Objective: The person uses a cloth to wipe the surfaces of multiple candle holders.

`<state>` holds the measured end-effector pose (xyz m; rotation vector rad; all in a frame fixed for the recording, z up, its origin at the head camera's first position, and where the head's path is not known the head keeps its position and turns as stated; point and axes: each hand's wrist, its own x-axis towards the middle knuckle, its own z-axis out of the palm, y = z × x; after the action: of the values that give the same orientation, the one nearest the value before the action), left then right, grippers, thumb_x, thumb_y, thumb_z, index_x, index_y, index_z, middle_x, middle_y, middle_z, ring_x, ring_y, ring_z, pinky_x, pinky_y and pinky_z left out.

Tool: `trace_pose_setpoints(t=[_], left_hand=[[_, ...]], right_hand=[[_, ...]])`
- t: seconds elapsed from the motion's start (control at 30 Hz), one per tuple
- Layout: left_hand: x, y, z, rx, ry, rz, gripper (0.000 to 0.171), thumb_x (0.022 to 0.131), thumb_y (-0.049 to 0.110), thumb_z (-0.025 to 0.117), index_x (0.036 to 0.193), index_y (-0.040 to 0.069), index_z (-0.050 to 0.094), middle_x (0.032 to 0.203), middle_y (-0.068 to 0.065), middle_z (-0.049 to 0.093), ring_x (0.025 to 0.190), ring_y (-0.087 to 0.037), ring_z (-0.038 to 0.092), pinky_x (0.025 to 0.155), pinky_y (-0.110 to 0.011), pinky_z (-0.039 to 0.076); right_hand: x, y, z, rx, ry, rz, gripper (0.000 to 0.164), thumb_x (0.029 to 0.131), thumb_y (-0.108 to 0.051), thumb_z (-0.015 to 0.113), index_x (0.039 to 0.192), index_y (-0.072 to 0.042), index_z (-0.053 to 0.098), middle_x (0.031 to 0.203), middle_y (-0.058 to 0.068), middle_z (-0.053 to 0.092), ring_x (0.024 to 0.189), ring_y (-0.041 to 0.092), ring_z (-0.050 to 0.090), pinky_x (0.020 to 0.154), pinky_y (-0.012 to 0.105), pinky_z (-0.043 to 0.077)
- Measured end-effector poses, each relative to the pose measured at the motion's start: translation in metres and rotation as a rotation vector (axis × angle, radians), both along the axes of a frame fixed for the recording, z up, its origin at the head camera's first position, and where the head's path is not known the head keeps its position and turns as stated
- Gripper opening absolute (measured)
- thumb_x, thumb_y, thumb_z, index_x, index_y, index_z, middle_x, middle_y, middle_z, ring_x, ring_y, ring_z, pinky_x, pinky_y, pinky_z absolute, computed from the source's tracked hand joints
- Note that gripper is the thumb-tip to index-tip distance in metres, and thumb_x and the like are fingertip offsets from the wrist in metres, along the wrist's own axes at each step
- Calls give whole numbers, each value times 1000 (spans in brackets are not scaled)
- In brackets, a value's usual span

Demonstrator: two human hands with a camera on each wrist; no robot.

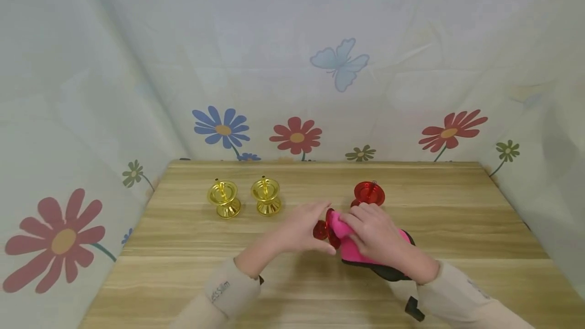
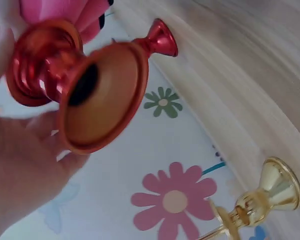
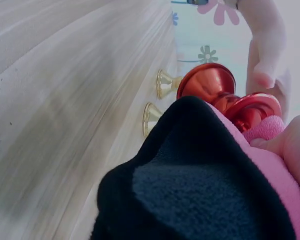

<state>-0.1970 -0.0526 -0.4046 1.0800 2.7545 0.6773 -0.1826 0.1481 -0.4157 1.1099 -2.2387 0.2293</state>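
My left hand (image 1: 297, 230) curves its thumb and fingers around a shiny red candle holder (image 2: 49, 75), which is tipped onto its side above the table. The holder's hollow, flared base faces the left wrist camera. My right hand (image 1: 378, 235) grips a pink cloth (image 1: 354, 253) with black edging and a dark fleecy underside. A bunched part of this cloth presses against the dish of the red holder. The cloth and my right fingers hide the inside of that dish.
Behind my right hand stands a second red candle holder (image 1: 369, 192). Two gold candle holders, one farther left (image 1: 227, 208) and one nearer the middle (image 1: 267, 206), stand upright on the wooden table (image 1: 192, 248). A flower-printed curtain (image 1: 256, 65) closes off the back and sides.
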Motion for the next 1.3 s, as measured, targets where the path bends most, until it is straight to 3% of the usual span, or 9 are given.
trace_pose_setpoints(t=[0.1,0.2,0.37,0.47,0.57,0.8,0.97,1.13,1.3], left_hand=[[-4,-3,0,22,-89,-43,91,66,56,66,135,9,32,128,-3,49,114,-13,49,93,-28,43],[-4,-2,-3,49,-112,-25,89,66,54,69,134,10,34,121,-3,54,104,-11,53,86,-23,46],[1,2,-10,83,24,29,87,64,53,71,131,10,38,114,-1,58,93,-9,56,79,-20,48],[3,2,-14,84,107,43,87,63,52,71,131,10,38,118,-1,56,97,-10,57,82,-22,48],[4,1,-18,94,124,60,83,64,49,72,129,12,38,115,1,57,94,-9,58,79,-21,49],[4,-7,-24,191,34,179,81,64,44,74,129,12,37,102,0,61,85,-9,59,69,-17,49],[4,-10,-23,351,-36,273,81,63,43,76,130,17,37,112,-1,58,97,-15,58,74,-24,52],[6,-10,-25,471,-96,283,83,62,44,76,131,20,36,118,1,55,99,-16,56,75,-25,51],[9,-7,-26,537,-165,279,82,63,45,75,132,22,35,118,3,54,93,-14,55,74,-23,50]], right_hand=[[0,-1,-1,3,31,53,32,60,-8,74,89,-7,62,78,3,57,70,16,48,62,29,42],[1,-2,-1,8,4,34,32,60,-10,74,90,-7,62,79,3,57,70,16,47,63,29,42],[4,-2,2,12,-107,-87,35,63,-16,75,95,-8,64,82,3,60,74,15,50,66,30,45],[5,-2,5,6,-167,-127,36,64,-18,76,97,-9,65,82,2,61,74,14,50,68,30,46],[5,0,6,-18,-234,-139,36,66,-20,75,99,-8,65,81,0,60,73,12,50,66,29,46],[4,12,10,-238,-481,-180,40,72,-19,72,107,-2,60,97,9,64,86,19,58,70,32,52],[1,23,13,-468,-738,-194,38,78,-13,66,112,0,55,93,12,63,69,11,55,55,23,50],[-2,28,14,-683,-1012,-146,38,85,-14,58,118,1,48,95,17,57,69,7,54,57,23,50],[-1,28,15,-732,-1132,-76,42,87,-15,55,125,-2,44,105,20,54,80,10,56,65,25,52]])
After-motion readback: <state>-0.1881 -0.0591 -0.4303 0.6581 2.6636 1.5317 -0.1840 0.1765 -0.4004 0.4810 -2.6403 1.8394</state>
